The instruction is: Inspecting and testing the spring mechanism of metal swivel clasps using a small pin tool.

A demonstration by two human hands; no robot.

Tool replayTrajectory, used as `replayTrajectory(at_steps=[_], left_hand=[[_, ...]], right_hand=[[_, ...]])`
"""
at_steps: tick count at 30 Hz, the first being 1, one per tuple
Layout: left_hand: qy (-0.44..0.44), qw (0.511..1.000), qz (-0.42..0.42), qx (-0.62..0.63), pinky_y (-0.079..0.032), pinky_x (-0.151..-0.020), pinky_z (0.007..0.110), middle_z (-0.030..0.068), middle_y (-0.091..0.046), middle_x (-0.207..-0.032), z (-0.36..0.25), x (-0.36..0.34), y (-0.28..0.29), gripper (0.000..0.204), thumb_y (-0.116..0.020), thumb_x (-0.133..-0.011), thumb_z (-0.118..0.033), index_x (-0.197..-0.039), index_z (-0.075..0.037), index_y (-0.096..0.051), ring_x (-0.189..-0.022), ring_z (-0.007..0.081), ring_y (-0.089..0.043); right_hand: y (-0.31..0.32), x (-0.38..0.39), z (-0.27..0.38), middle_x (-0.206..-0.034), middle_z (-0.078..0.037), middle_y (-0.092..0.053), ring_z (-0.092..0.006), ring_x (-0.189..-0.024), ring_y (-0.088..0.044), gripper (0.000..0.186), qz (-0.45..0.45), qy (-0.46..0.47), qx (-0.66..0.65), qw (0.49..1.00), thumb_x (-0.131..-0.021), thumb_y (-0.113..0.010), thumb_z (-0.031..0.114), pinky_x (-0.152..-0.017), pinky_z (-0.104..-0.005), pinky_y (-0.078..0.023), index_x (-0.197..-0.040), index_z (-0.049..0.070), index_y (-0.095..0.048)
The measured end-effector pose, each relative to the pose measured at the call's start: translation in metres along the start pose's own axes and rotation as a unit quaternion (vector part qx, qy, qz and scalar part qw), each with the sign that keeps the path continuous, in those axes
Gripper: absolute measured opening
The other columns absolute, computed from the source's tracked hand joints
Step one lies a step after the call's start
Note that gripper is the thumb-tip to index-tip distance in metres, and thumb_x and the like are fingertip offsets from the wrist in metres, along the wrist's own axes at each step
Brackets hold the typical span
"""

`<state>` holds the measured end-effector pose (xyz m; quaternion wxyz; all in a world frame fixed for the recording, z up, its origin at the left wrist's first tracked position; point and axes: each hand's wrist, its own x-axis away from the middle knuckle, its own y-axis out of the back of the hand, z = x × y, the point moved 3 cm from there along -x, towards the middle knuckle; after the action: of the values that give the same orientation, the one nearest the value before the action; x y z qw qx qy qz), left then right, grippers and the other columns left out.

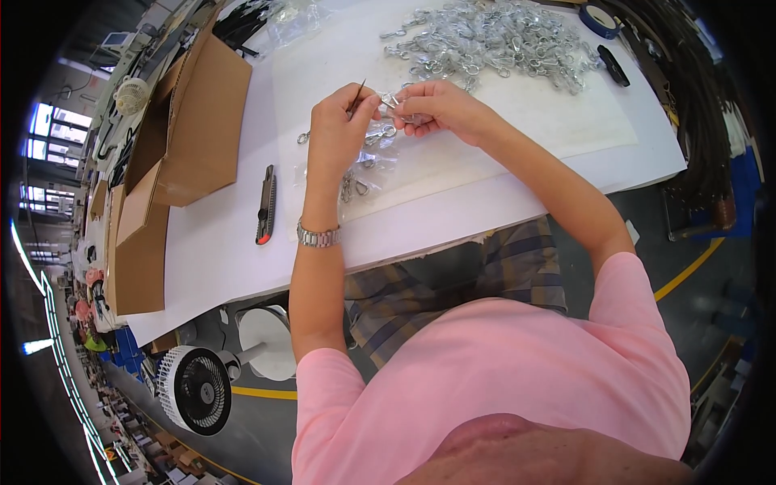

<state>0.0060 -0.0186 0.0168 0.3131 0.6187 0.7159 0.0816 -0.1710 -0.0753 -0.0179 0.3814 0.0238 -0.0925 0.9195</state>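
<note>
Over the white table, my left hand (339, 125) is closed around a thin dark pointed tool (358, 95), whose kind I cannot make out. Its fingertips meet those of my right hand (443, 109). Between them is a small silver metal hook (389, 100), pinched by my right hand with what looks like a bit of clear plastic. Below the hands lie several silver metal hooks (354, 186) on clear plastic, partly covered by my left wrist. At the far side spreads a large pile of silver metal hooks (493, 44), many seemingly in clear plastic.
An open cardboard box (206, 121) stands at the left of the table (218, 242). Nearby lies a utility knife (266, 204). At the far right are a roll of blue tape (599, 20) and a black object (613, 65). Below the table's left edge stands a fan (196, 390).
</note>
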Motion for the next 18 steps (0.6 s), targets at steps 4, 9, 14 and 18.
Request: replayTrajectory(at_steps=[4,9,14,18], left_hand=[[0.130,0.981,0.062,0.129,-0.034,-0.053,0.024,-0.0022,-0.061,-0.067,-0.002,0.001,0.001,0.026,-0.065,-0.099,-0.021,-0.085,0.001,-0.068,-0.059,0.0032,-0.045],[0.066,0.994,0.082,0.016,-0.035,-0.052,0.027,0.0006,-0.058,-0.063,0.003,-0.002,-0.003,0.029,-0.066,-0.098,-0.022,-0.082,0.002,-0.066,-0.057,0.0057,-0.045],[-0.008,0.992,0.038,-0.119,-0.034,-0.053,0.027,0.0003,-0.056,-0.063,-0.006,0.004,-0.011,0.026,-0.067,-0.098,-0.020,-0.084,0.002,-0.066,-0.058,0.0066,-0.045],[0.014,0.999,-0.037,-0.005,-0.032,-0.050,0.025,-0.0010,-0.060,-0.065,-0.008,0.005,-0.012,0.024,-0.068,-0.098,-0.019,-0.086,0.001,-0.068,-0.055,0.0041,-0.043]], right_hand=[[0.001,0.001,-0.001,-0.086,-0.001,-0.072,-0.0074,-0.074,-0.066,0.014,0.014,-0.021,0.007,1.000,-0.095,-0.068,0.023,-0.069,-0.0225,-0.053,-0.093,0.010,-0.068],[-0.004,0.005,0.002,-0.084,-0.004,-0.072,-0.0089,-0.073,-0.066,0.017,0.094,-0.012,0.003,0.996,-0.097,-0.068,0.023,-0.066,-0.0228,-0.052,-0.092,0.007,-0.068],[-0.004,0.001,-0.007,-0.087,-0.007,-0.074,-0.0106,-0.074,-0.067,0.026,0.106,-0.038,-0.005,0.994,-0.100,-0.067,0.030,-0.065,-0.0245,-0.053,-0.102,0.005,-0.070],[0.001,-0.001,-0.002,-0.089,-0.006,-0.075,-0.0108,-0.075,-0.068,0.026,0.027,-0.020,0.007,0.999,-0.102,-0.065,0.030,-0.066,-0.0255,-0.054,-0.106,0.005,-0.070]])
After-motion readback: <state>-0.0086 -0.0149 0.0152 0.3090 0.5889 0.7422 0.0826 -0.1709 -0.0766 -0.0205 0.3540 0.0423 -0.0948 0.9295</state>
